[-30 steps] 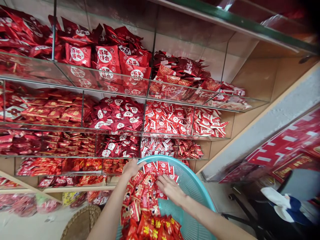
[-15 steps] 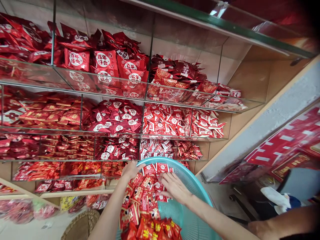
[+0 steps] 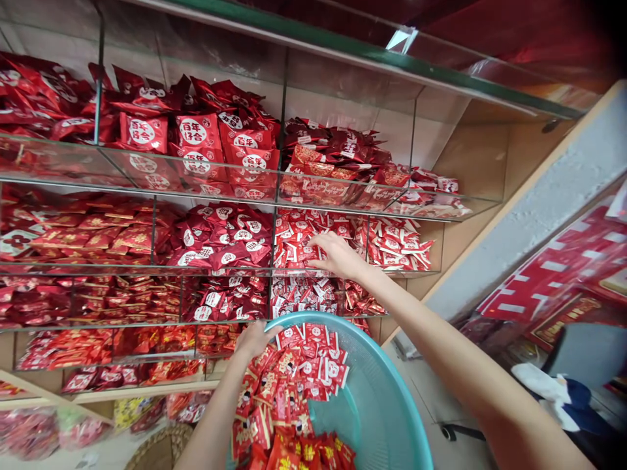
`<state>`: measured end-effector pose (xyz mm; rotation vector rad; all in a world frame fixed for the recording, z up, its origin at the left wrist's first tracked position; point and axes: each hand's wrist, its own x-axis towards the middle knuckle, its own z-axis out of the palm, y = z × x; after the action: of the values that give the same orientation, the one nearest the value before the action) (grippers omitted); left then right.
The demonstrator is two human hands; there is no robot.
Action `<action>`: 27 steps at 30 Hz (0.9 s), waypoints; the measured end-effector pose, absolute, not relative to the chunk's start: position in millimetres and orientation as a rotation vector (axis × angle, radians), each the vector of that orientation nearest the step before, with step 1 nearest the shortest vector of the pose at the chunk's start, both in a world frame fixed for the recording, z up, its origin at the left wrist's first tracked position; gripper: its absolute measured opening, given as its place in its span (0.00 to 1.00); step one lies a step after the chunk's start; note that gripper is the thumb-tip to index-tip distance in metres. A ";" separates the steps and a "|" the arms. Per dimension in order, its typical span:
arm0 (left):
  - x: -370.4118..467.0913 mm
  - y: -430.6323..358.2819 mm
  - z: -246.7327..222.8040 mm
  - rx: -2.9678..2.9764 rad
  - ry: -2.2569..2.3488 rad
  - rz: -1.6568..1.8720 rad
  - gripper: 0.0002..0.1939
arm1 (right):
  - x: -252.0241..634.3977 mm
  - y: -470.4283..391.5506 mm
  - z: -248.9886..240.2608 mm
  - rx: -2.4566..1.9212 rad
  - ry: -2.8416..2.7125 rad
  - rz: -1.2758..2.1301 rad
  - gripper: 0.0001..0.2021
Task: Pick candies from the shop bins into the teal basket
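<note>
A teal plastic basket (image 3: 401, 398) sits low in front of the shelves, holding red packets (image 3: 289, 385) with white or gold print. My left hand (image 3: 255, 341) grips its upper left rim, thumb along the edge. Higher up, my right hand (image 3: 336, 254) is at the compartment of small red and white packets (image 3: 294, 232), its fingers apart and bent toward them. Nothing shows between those fingers. Whether the fingertips touch the packets cannot be told.
Glass shelves (image 3: 235, 269) with dividers hold many red packets across the view. Larger red bags (image 3: 144, 132) fill the upper shelf. A woven basket (image 3: 157, 449) stands on the floor at lower left. A grey chair (image 3: 582, 352) is at the right.
My right hand has risen from the packets in the teal basket to the shelf compartment above. My left hand stays on the rim. Small red and white packets now show where my right hand was.
</note>
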<state>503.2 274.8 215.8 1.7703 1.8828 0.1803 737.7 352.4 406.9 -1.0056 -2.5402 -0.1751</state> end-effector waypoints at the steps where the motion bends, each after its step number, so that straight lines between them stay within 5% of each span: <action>1: 503.1 275.2 215.1 1.774 1.882 0.182 0.25 | 734.5 357.1 405.6 -1.029 -2.560 -0.161 0.12; 22: 503.5 275.1 215.7 1.759 1.892 0.179 0.25 | 760.1 315.9 413.9 -0.942 -2.321 0.007 0.06; 27: 503.9 276.1 213.3 1.741 1.907 0.173 0.26 | 756.8 256.2 372.7 -0.931 -2.465 0.226 0.05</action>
<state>503.9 276.1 213.3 1.7414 1.9071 0.1726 756.8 256.2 372.7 -0.9306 -2.4651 0.2256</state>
